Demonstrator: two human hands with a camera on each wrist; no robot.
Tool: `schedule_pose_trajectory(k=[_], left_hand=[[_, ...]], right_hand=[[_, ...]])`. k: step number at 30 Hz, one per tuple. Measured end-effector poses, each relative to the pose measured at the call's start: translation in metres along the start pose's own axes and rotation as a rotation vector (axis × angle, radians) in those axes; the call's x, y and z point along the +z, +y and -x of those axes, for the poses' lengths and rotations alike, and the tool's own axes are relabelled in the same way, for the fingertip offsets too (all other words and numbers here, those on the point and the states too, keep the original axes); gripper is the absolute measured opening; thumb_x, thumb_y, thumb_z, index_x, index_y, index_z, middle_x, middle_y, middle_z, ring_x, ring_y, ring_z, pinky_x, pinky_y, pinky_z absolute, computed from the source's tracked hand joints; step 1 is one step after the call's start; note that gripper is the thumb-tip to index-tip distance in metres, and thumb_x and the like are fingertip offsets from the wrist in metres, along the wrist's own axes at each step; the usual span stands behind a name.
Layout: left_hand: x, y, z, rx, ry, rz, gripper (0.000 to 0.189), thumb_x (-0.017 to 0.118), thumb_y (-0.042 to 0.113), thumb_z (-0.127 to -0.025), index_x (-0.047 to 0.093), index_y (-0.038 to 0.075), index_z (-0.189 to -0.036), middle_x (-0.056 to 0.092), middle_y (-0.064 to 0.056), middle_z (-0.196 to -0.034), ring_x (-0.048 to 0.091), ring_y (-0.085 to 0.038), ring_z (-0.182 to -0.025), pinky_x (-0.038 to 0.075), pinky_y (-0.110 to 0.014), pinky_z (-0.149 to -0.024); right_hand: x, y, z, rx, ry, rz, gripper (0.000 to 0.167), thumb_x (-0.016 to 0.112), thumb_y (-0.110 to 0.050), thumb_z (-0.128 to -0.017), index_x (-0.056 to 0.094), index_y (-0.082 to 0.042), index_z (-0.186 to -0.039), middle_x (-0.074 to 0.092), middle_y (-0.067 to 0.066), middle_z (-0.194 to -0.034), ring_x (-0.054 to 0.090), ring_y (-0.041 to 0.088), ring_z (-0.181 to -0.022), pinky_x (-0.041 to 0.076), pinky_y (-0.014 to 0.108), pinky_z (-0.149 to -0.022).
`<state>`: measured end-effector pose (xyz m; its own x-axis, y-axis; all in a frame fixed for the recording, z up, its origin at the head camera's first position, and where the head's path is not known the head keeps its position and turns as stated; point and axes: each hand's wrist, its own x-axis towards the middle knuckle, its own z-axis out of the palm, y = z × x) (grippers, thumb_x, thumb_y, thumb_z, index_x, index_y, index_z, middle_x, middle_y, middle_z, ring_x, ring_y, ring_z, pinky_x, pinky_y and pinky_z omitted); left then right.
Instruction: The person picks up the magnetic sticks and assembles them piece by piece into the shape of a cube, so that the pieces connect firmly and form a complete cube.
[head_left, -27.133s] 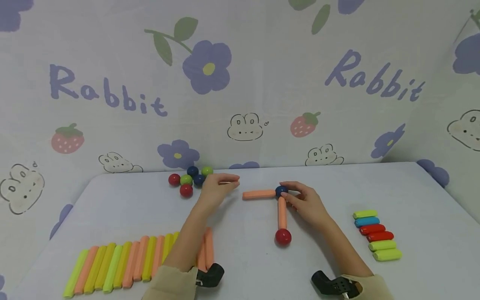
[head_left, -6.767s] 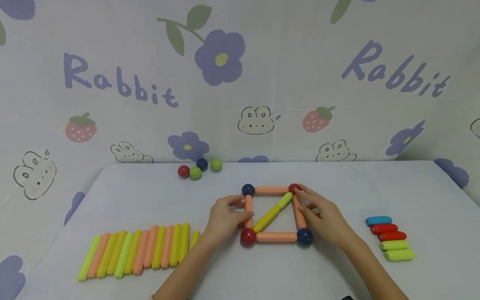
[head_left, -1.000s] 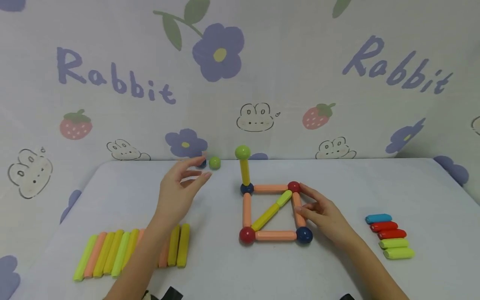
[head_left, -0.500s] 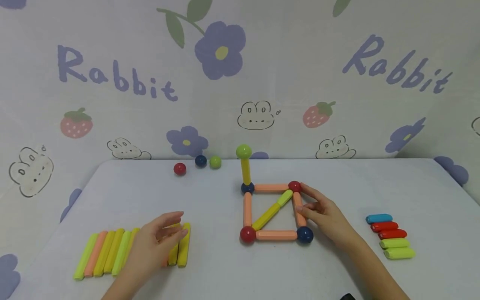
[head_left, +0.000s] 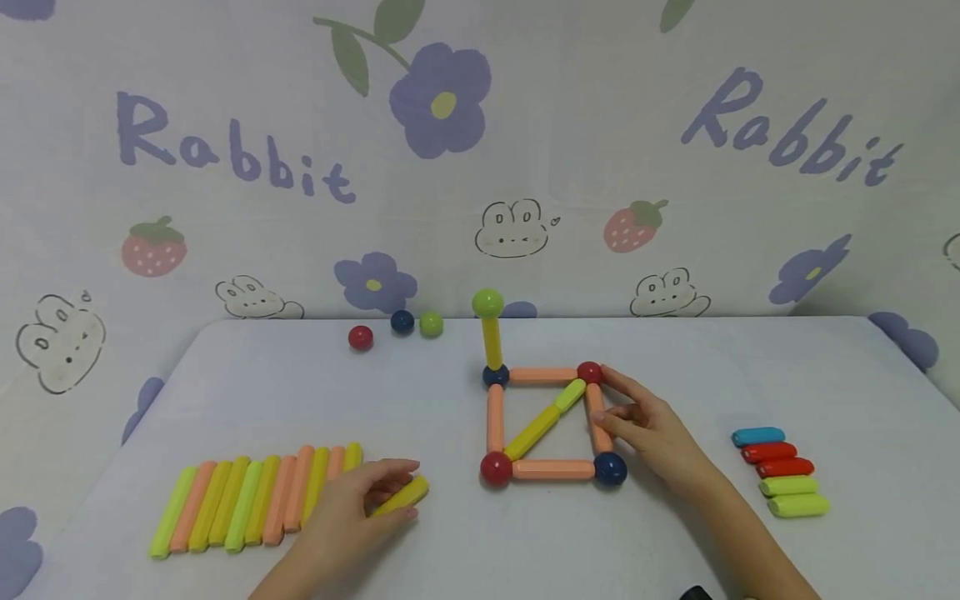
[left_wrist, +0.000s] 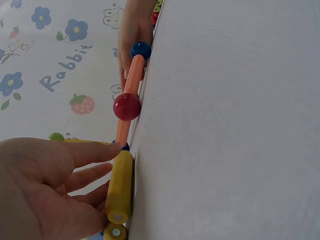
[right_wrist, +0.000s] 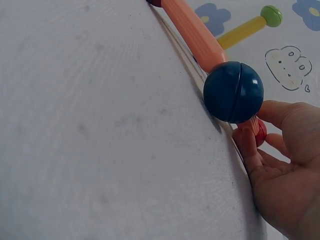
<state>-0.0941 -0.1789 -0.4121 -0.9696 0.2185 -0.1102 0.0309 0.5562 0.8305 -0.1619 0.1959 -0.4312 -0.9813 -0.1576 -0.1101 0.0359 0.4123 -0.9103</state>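
In the head view my left hand (head_left: 345,512) holds a yellow magnetic rod (head_left: 402,497) between thumb and fingers, right of the row of rods. The left wrist view shows this yellow rod (left_wrist: 120,187) with a metal disc in its end. My right hand (head_left: 648,429) grips the right side of a flat square frame, thumb on its orange rod (head_left: 597,421), forefinger by the far red ball (head_left: 589,372). Blue and red balls join the square's orange rods, and a yellow and lime diagonal (head_left: 536,433) crosses it. At the far-left corner, an upright yellow rod (head_left: 491,343) carries a green ball (head_left: 487,303).
A row of yellow, orange and lime rods (head_left: 255,504) lies at the left, partly behind my left hand. Red (head_left: 361,337), blue (head_left: 402,322) and green (head_left: 431,324) balls sit at the back. Several short rods (head_left: 777,468) lie at the right.
My left hand has come from the balls at the back to the rods and taken a yellow one, drawing it rightward. The right hand stays at the frame. Earlier, the square and upright were built.
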Motion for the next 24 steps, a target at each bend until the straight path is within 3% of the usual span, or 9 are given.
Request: schedule_pose_trajectory(k=[5, 10, 13, 18, 21, 24], left_hand=[[0.005, -0.001, 0.001, -0.021, -0.079, -0.032, 0.033, 0.082, 0.010, -0.092, 0.075, 0.012, -0.124, 0.073, 0.003, -0.112, 0.063, -0.014, -0.097, 0.057, -0.025, -0.083], [0.007, 0.003, 0.000, -0.051, -0.073, -0.024, 0.029, 0.081, 0.010, -0.093, 0.076, 0.013, -0.120, 0.073, 0.003, -0.113, 0.065, -0.014, -0.102, 0.060, -0.034, -0.090], [0.007, 0.009, -0.003, -0.019, -0.046, -0.016, 0.030, 0.081, 0.010, -0.093, 0.076, 0.011, -0.122, 0.073, 0.002, -0.113, 0.065, -0.014, -0.103, 0.061, -0.036, -0.092], [0.008, 0.032, -0.014, 0.033, 0.012, 0.021, 0.032, 0.081, 0.006, -0.092, 0.075, 0.009, -0.124, 0.073, 0.000, -0.115, 0.067, -0.016, -0.104, 0.062, -0.032, -0.091], [0.009, 0.051, -0.022, 0.045, 0.043, 0.079, 0.033, 0.080, 0.001, -0.091, 0.075, 0.010, -0.122, 0.074, 0.001, -0.114, 0.070, -0.018, -0.107, 0.062, -0.030, -0.091], [0.012, 0.068, -0.029, 0.096, 0.071, 0.156, 0.031, 0.079, -0.002, -0.091, 0.073, 0.008, -0.120, 0.074, -0.001, -0.113, 0.071, -0.020, -0.109, 0.062, -0.029, -0.091]], right_hand=[[-0.001, 0.000, 0.001, -0.009, -0.002, -0.003, 0.075, 0.067, -0.018, -0.105, 0.026, -0.008, -0.168, 0.043, 0.023, -0.158, 0.057, 0.021, -0.104, 0.046, 0.022, -0.070], [-0.001, 0.000, 0.001, -0.018, -0.006, -0.011, 0.075, 0.067, -0.017, -0.105, 0.027, -0.007, -0.167, 0.043, 0.022, -0.159, 0.058, 0.021, -0.104, 0.046, 0.022, -0.070], [-0.001, 0.001, 0.000, -0.020, -0.008, -0.004, 0.075, 0.067, -0.017, -0.105, 0.026, -0.007, -0.167, 0.042, 0.023, -0.160, 0.057, 0.022, -0.104, 0.046, 0.022, -0.070], [-0.001, 0.001, 0.000, -0.014, -0.009, -0.013, 0.076, 0.067, -0.017, -0.105, 0.025, -0.008, -0.168, 0.044, 0.023, -0.157, 0.057, 0.022, -0.104, 0.045, 0.022, -0.070], [-0.001, 0.000, 0.001, -0.012, -0.010, -0.018, 0.075, 0.067, -0.016, -0.105, 0.026, -0.008, -0.168, 0.045, 0.023, -0.156, 0.057, 0.022, -0.104, 0.046, 0.022, -0.070], [-0.002, -0.001, 0.001, -0.001, -0.006, -0.015, 0.075, 0.067, -0.017, -0.105, 0.027, -0.010, -0.168, 0.044, 0.022, -0.157, 0.057, 0.023, -0.105, 0.046, 0.021, -0.070]])
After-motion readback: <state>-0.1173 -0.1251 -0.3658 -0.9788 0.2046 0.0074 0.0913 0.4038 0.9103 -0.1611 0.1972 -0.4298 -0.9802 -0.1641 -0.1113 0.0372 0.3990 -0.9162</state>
